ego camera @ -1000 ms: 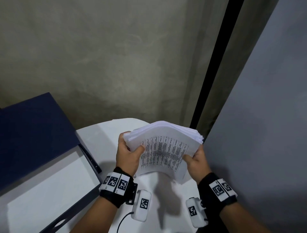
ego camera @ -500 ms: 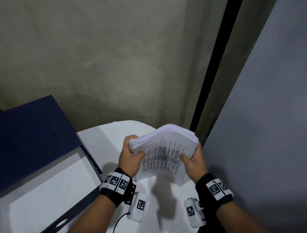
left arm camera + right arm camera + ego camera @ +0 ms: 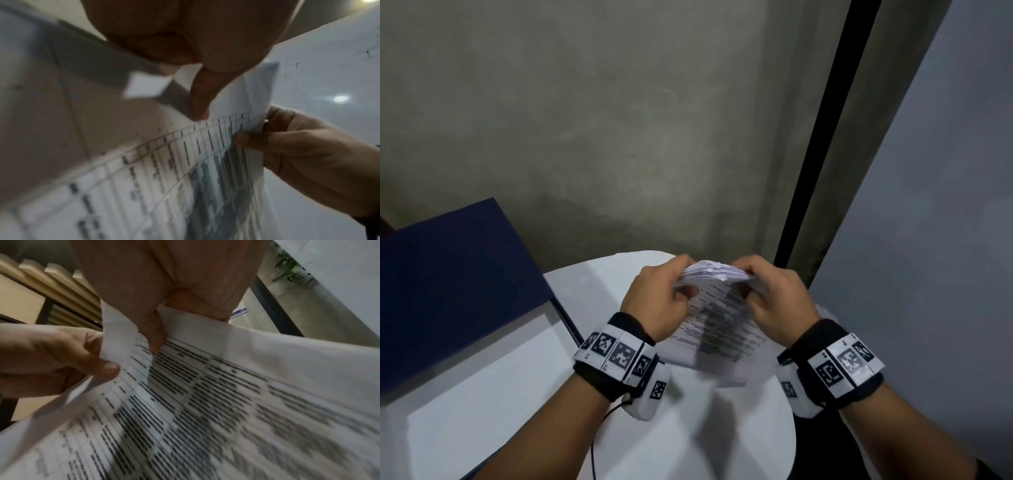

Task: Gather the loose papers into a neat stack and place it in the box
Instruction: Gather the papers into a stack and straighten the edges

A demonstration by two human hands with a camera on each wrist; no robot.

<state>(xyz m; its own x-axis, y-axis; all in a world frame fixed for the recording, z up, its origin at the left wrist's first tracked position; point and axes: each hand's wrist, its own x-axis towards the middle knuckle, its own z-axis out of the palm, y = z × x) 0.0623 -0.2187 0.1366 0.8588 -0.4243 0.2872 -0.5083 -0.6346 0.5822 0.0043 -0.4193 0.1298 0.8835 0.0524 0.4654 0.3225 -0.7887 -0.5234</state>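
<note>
A stack of printed papers (image 3: 717, 318) stands almost upright above the white table (image 3: 619, 287), its lower edge blurred with motion. My left hand (image 3: 664, 291) grips the stack's upper left corner and my right hand (image 3: 767, 294) grips the upper right corner, fingers curled over the top edge. In the left wrist view my left thumb presses the papers (image 3: 185, 170) while the right hand (image 3: 298, 146) pinches the far edge. The right wrist view shows my right thumb on the printed sheet (image 3: 226, 394) and the left hand (image 3: 61, 361) pinching the other corner. The open dark blue box (image 3: 458, 274) lies at the left.
The box's white inside (image 3: 493, 387) faces up, its raised lid toward the wall. A grey concrete wall (image 3: 619, 137) rises behind the table, with a black vertical strip (image 3: 822, 137) and a pale panel (image 3: 935, 240) at the right.
Both hands have shifted from the stack's sides to its top corners, and the stack has turned more upright and dropped toward the table.
</note>
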